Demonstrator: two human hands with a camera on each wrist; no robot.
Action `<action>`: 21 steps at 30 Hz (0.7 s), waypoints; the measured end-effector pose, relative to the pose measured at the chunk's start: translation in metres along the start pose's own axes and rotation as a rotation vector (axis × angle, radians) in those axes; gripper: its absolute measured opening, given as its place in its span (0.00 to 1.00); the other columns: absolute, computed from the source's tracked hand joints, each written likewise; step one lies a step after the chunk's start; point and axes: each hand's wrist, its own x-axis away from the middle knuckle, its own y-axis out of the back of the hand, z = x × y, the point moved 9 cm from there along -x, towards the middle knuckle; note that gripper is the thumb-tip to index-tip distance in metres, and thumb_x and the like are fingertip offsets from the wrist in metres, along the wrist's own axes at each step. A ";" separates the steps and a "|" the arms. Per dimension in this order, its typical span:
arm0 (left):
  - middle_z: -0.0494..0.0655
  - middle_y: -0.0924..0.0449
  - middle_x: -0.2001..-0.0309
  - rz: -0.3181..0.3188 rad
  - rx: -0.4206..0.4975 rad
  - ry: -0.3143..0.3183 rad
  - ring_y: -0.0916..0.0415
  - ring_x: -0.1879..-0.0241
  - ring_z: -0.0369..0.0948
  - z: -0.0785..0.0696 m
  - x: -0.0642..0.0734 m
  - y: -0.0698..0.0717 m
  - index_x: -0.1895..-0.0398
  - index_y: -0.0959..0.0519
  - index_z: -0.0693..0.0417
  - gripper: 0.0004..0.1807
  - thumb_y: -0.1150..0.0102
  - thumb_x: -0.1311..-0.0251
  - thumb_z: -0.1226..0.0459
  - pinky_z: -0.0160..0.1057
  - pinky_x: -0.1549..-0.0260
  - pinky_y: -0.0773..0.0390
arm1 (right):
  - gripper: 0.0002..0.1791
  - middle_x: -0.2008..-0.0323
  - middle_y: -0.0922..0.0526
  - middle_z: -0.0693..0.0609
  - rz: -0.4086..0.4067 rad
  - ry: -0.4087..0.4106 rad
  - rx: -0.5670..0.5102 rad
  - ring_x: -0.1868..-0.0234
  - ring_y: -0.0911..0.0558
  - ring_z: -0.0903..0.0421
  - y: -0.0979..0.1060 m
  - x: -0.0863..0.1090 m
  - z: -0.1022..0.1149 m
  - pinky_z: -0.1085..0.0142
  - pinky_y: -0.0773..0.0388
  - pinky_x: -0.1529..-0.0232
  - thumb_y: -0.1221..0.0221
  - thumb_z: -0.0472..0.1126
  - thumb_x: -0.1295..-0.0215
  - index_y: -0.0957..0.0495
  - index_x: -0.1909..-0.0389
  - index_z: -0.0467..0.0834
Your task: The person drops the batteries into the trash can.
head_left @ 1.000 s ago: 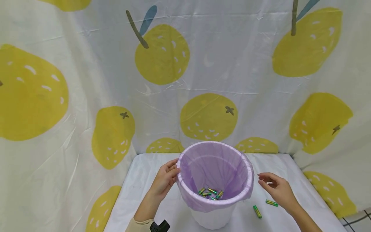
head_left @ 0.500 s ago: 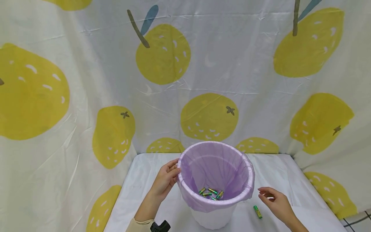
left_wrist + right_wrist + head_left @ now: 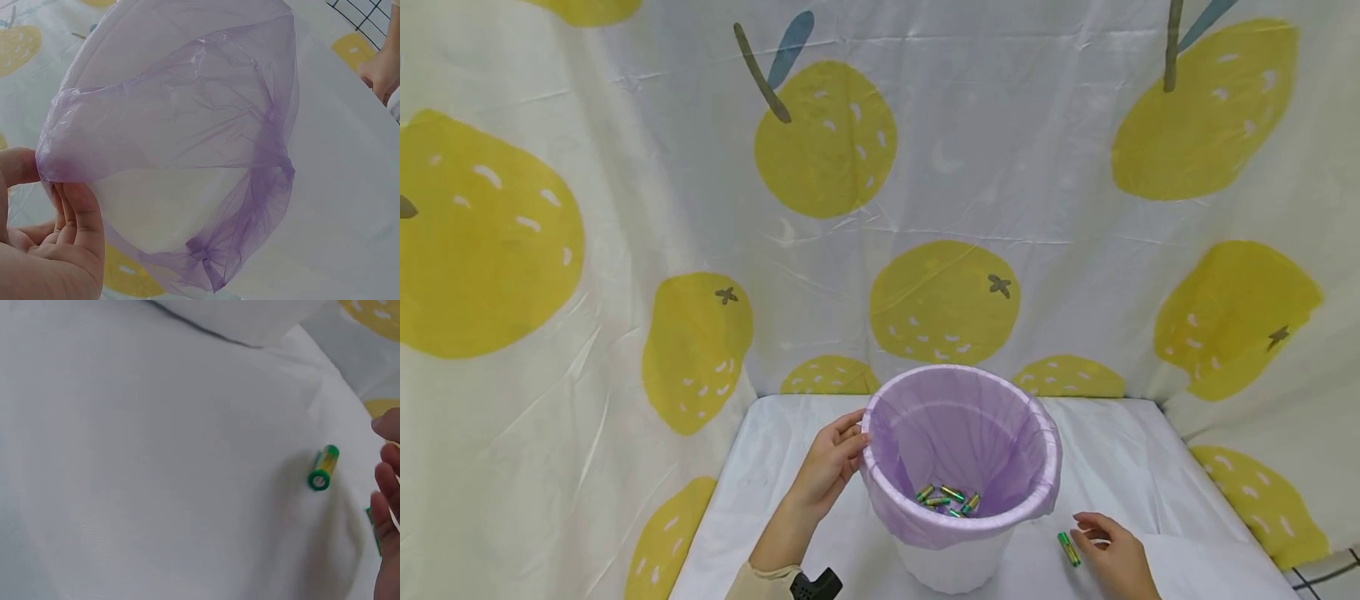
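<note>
My left hand grips the left rim of a round white wastebasket lined with a thin purple bag. In the left wrist view, the thumb lies on the bag outside the rim and the fingers bend under its edge. Several green and gold batteries lie at the bottom of the bag. To the right of the basket, my right hand hovers low with loosely bent fingers and nothing between them. Just left of its fingertips lies a loose battery. A second loose battery is partly hidden behind the fingers in the right wrist view.
A white cloth covers the table under the basket. Behind and at both sides hang white curtains printed with yellow fruit. A dark wire grid shows at the lower right. My left wrist wears a black device.
My right hand has come down and toward me, beside the loose battery, and now covers the other one in the head view. The left hand keeps its grip on the rim.
</note>
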 end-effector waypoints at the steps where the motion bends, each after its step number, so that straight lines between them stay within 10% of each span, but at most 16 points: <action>1: 0.47 0.22 0.59 0.000 0.001 0.001 0.21 0.61 0.36 0.000 0.000 0.000 0.27 0.43 0.78 0.30 0.47 0.29 0.75 0.31 0.61 0.19 | 0.17 0.63 0.13 0.48 0.010 -0.039 0.012 0.66 0.17 0.62 -0.003 0.001 -0.008 0.71 0.19 0.66 0.28 0.41 0.37 0.15 0.52 0.35; 8: 0.47 0.23 0.59 0.008 -0.005 0.001 0.21 0.61 0.36 0.002 -0.001 -0.001 0.27 0.43 0.79 0.31 0.47 0.29 0.75 0.31 0.61 0.19 | 0.39 0.57 0.15 0.46 0.078 -0.176 0.085 0.58 0.19 0.50 -0.023 0.010 -0.037 0.61 0.21 0.59 0.25 0.59 0.43 0.20 0.45 0.30; 21: 0.47 0.23 0.59 0.004 0.027 -0.003 0.22 0.62 0.36 0.001 0.000 0.000 0.28 0.45 0.79 0.32 0.47 0.31 0.76 0.30 0.64 0.20 | 0.10 0.66 0.16 0.53 0.043 -0.092 0.167 0.64 0.19 0.52 -0.024 0.011 -0.031 0.57 0.21 0.63 0.30 0.37 0.39 0.14 0.59 0.37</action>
